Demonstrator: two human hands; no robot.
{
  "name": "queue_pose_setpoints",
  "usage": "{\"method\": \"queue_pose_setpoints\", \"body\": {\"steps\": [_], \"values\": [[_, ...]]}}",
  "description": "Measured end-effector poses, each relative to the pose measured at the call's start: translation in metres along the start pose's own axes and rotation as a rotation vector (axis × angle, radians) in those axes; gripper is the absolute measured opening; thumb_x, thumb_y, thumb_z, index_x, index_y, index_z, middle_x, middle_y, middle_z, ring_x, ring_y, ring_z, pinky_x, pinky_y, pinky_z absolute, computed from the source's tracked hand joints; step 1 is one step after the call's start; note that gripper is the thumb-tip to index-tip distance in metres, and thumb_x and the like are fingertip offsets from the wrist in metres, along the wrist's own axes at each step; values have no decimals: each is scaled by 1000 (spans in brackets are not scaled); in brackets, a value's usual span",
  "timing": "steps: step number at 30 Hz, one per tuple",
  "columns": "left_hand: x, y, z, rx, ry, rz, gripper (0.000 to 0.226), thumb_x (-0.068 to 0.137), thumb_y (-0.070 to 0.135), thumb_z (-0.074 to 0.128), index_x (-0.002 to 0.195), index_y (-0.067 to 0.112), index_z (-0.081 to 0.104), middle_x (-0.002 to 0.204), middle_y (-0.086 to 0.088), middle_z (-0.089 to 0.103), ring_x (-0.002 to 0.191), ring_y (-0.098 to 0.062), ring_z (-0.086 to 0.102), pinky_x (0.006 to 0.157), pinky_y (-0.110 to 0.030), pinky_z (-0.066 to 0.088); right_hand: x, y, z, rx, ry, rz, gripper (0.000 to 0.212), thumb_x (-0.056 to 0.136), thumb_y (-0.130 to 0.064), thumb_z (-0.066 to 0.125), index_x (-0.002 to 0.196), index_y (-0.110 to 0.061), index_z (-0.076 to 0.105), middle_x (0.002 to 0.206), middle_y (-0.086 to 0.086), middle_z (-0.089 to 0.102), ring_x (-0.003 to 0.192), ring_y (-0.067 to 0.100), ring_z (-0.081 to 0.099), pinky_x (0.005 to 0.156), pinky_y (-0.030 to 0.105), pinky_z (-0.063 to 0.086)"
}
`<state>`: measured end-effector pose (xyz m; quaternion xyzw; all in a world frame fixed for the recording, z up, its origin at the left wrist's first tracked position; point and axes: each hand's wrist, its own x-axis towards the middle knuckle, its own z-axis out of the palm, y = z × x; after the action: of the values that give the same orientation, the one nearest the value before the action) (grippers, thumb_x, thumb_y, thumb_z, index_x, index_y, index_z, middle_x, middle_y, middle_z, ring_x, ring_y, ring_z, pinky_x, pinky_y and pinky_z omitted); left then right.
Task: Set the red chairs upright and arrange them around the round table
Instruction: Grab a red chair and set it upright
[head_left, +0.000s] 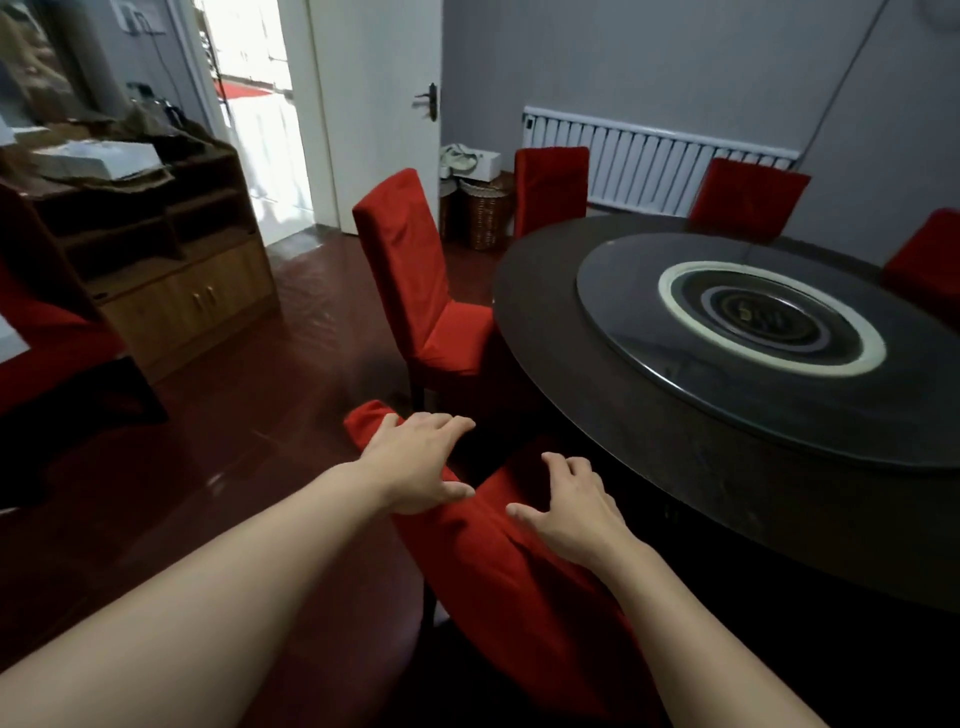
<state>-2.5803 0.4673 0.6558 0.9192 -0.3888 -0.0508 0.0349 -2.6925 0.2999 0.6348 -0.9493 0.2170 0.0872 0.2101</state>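
In the head view, five red chairs in soft fabric slipcovers stand at the round table (649, 457), plus a sixth red shape at the far left edge, too cropped to identify. The nearest chair (498, 561) sits at the table's near left side, its cloth-covered back running diagonally under both hands. The left hand (415, 462) rests on the top of that back, fingers spread and gently curved over the cloth, thumb lying along it. The right hand (566, 504) hovers at the same back, fingers splayed and slightly bent; whether they touch the fabric is unclear. A second chair (415, 280) stands upright just beyond, seat tucked toward the dark, glossy surface. Three more (550, 187) (748, 200) (930, 265) ring the far side. One glass turntable (639, 332) sits on the table. One wooden cabinet (171, 280) stands left, one white ribbed radiator (644, 161) far.
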Motion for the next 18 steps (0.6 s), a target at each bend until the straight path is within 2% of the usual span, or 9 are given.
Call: {"method": "queue_pose_setpoints", "body": {"steps": [8, 15, 18], "values": [[36, -30, 5, -17, -100, 136, 82, 81, 59, 60, 148, 28, 23, 152, 5, 32, 140, -16, 27, 111, -47, 20, 9, -7, 4, 106, 9, 165, 91, 78, -61, 64, 149, -25, 19, 153, 6, 21, 139, 26, 27, 111, 44, 32], [48, -44, 17, -53, -138, 379, 82, 79, 66, 56, 147, 30, 26, 152, 7, 32, 140, -14, 27, 112, -47, 18, -24, -29, 27, 288, 59, 359, 96, 71, -62, 70, 148, -28, 23, 152, 2, 23, 137, 23, 34, 109, 42, 35], [40, -59, 23, -47, -191, 468, 86, 75, 71, 56, 146, 31, 28, 151, 8, 33, 140, -13, 27, 112, -48, 16, -48, -48, 38, 281, 69, 453, 105, 63, -62, 77, 147, -29, 24, 150, 1, 28, 134, 24, 37, 108, 42, 37]]}}
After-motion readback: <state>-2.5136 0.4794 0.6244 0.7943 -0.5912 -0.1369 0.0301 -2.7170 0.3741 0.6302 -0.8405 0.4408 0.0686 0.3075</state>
